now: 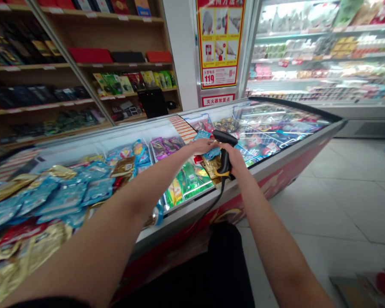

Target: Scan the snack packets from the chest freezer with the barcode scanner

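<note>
Gripping a black-and-yellow handheld barcode scanner (225,156), the right hand (235,157) has its grip clamped around the handle, with the black head standing above the fingers and a black cord (213,208) dropping from the base across the freezer's rim. The left hand (200,146) reaches in from the other side, lying nearly flat and almost meeting the right hand above the open chest freezer (295,153); whether its grip is closed on anything cannot be told. Just beyond its fingertips and beside the scanner head lies a blue packet (202,135), and more blue packaging (212,153) shows between the two hands. Below them, green packets (192,179) and gold packets (211,167) sit inside the freezer, while heaps of blue foil packets (57,194) and gold foil packets (25,265) fill the section to the left. Wire baskets (259,143) of bright goods lie under glass further right. Behind the freezer stand wooden shelves (83,64) with red and black boxes, a black screen (152,102), a red-and-yellow poster (220,42) and a lit refrigerated display (321,51). White floor tiles (317,205) spread to the right.
</note>
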### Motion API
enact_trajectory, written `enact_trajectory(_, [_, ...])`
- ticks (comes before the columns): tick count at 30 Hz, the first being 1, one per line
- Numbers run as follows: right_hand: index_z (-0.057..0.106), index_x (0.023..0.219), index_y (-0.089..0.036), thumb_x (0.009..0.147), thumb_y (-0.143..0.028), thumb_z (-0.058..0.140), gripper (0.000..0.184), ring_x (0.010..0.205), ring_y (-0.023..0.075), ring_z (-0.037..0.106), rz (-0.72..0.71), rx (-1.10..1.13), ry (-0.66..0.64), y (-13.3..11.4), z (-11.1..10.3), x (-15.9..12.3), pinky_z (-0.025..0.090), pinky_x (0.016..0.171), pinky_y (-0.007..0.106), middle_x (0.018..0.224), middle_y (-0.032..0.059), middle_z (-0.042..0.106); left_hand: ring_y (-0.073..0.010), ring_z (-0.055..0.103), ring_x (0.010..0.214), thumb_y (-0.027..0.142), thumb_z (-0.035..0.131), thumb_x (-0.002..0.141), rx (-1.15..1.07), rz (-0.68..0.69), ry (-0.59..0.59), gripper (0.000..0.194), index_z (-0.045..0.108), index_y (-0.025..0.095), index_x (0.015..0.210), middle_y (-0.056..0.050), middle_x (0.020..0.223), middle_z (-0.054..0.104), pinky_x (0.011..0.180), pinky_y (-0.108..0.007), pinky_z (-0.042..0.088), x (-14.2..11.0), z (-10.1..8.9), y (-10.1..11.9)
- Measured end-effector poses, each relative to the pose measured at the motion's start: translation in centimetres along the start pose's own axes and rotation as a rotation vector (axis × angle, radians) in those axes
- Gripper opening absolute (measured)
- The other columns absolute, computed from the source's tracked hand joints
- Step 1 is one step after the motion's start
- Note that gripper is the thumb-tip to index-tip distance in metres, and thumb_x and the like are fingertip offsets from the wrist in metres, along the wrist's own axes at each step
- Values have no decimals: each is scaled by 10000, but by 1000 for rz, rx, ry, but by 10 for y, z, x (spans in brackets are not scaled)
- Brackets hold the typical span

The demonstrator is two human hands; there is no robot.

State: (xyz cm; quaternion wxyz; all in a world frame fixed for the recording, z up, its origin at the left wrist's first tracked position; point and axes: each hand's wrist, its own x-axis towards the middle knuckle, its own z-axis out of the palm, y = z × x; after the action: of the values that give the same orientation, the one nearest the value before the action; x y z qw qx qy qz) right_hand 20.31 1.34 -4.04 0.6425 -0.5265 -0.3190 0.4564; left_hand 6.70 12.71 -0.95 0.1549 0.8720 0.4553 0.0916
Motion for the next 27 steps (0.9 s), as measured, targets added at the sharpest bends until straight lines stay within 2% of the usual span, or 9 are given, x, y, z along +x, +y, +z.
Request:
enact_trajectory(3, [640, 726, -185, 662, -367, 763, 229, 484, 122, 491, 51, 81, -20, -3, 12, -12, 396, 444, 245, 549, -40, 533, -327, 505, 1392, 683, 399, 962, -27, -11, -13, 584, 673, 329, 1337, -43, 1483, 604, 1172, -487, 324, -33, -6, -4])
enact_trajectory(8, [646, 688, -173, 658, -375, 760, 233, 495, 109, 467, 12, 80, -102, 2, 40, -32, 374, 464, 242, 546, -42, 519, -318, 496, 1406, 627, 279, 1014, 9, -78, 8, 591, 659, 297, 1324, -56, 1453, 628, 1207, -530, 236, -74, -10, -16])
enact_trajectory(12, [645, 659, -167, 636, -374, 762, 238, 501, 104, 434, -22, 109, -95, 7, 53, -39, 335, 460, 250, 544, -45, 504, -305, 623, 1239, 515, 241, 1045, 66, -173, 148, 568, 714, 217, 1147, -96, 1240, 737, 1142, -480, 347, -84, -15, -25])
enact_trajectory(16, [694, 727, -157, 625, -405, 772, 279, 551, 120, 472, -110, 213, 84, 2, 29, -37, 356, 478, 254, 592, -37, 534, -305, 641, 1185, 436, 421, 999, 176, -204, 391, 423, 714, 152, 1111, -161, 1214, 724, 1067, -409, 432, -66, -21, -23])
enact_trajectory(18, [712, 766, -157, 637, -409, 762, 287, 603, 132, 507, -147, 220, 229, 1, 9, -34, 383, 508, 253, 630, -34, 552, -295, 619, 1228, 428, 483, 974, 194, -159, 403, 411, 702, 145, 1176, -164, 1277, 698, 1067, -378, 437, -45, -20, -15])
enact_trajectory(20, [727, 798, -156, 646, -417, 759, 304, 623, 133, 504, -145, 214, 365, 1, -7, -32, 385, 516, 250, 645, -35, 551, -298, 587, 1288, 498, 552, 938, 209, -100, 315, 488, 677, 160, 1267, -153, 1349, 669, 1093, -372, 421, -22, -13, -1])
enact_trajectory(22, [726, 810, -156, 652, -436, 756, 323, 620, 141, 501, -111, 220, 417, 4, -16, -30, 386, 508, 256, 637, -33, 543, -324, 508, 1386, 602, 604, 887, 223, -73, 206, 671, 591, 181, 1409, -150, 1463, 599, 1141, -407, 379, 1, -4, 15])
enact_trajectory(25, [715, 817, -169, 651, -429, 744, 309, 651, 151, 538, -108, 257, 359, 10, -15, -27, 423, 523, 252, 668, -27, 579, -373, 446, 1439, 651, 685, 799, 200, -101, 32, 920, 430, 190, 1552, -174, 1552, 510, 1154, -470, 363, 26, 10, 34])
enact_trajectory(27, [702, 805, -180, 657, -428, 722, 290, 661, 159, 563, -86, 247, 299, 11, -9, -25, 436, 524, 252, 673, -24, 595, -385, 486, 1407, 580, 777, 723, 173, -114, -20, 987, 421, 196, 1560, -185, 1542, 519, 1127, -457, 397, 35, 18, 41])
